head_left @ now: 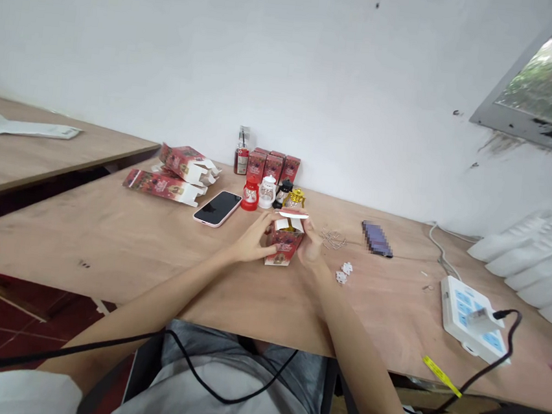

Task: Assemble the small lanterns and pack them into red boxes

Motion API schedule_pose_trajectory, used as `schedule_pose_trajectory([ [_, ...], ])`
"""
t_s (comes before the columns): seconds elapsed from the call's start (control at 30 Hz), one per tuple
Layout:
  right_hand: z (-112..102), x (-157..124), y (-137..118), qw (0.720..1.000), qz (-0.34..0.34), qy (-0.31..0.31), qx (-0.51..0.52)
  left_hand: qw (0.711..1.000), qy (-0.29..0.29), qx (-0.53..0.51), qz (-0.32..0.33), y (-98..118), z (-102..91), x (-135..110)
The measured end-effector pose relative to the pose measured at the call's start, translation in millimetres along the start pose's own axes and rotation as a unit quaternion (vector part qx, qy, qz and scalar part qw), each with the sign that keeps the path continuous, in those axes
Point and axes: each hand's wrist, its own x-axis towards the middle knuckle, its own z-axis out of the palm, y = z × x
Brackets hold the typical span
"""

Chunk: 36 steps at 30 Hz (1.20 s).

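Note:
A small red printed carton (281, 249) stands on the wooden table in front of me, its white top flaps raised. Something gold shows through the opening at its top. My left hand (254, 239) grips the carton's left side, fingers closed against it. On the other side, my right hand (310, 244) holds the carton's right edge near the flaps. Just behind stand several miniature lanterns: a red lantern (250, 193), a white lantern (267, 192), a black lantern (283, 193) and a gold lantern (296, 199), partly hidden by the carton.
Flattened red cartons (182, 172) lie back left, near a phone (218, 208). Closed red boxes (273, 166) and a bottle (241, 158) stand by the wall. Rightward are thin white sticks (332, 239), small white pieces (344, 273), a pixelated phone-shaped item (376, 239) and a power strip (461, 309).

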Motion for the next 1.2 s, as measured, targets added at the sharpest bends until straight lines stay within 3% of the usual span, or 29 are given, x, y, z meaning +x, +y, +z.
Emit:
schedule_pose_trajectory([
  [0.3,-1,-1,-3,1.0,-0.013,-0.009,0.026,1.0,-0.005,-0.019,-0.007,-6,1.5,0],
  [0.5,-4,0,-1,1.0,-0.012,0.027,-0.002,0.998,0.035,-0.043,0.0,-13,7.3,-4],
  [0.6,-5,1,1,0.999,-0.025,0.045,-0.013,0.997,0.062,-0.052,0.001,-11,7.0,-5],
  [0.83,-5,1,2,0.998,-0.012,0.062,-0.017,0.998,0.059,-0.001,0.033,-1,-1.7,-1],
  [1.2,-5,2,6,0.996,-0.011,0.07,-0.053,0.996,0.076,0.001,0.041,2,-0.4,-1],
])
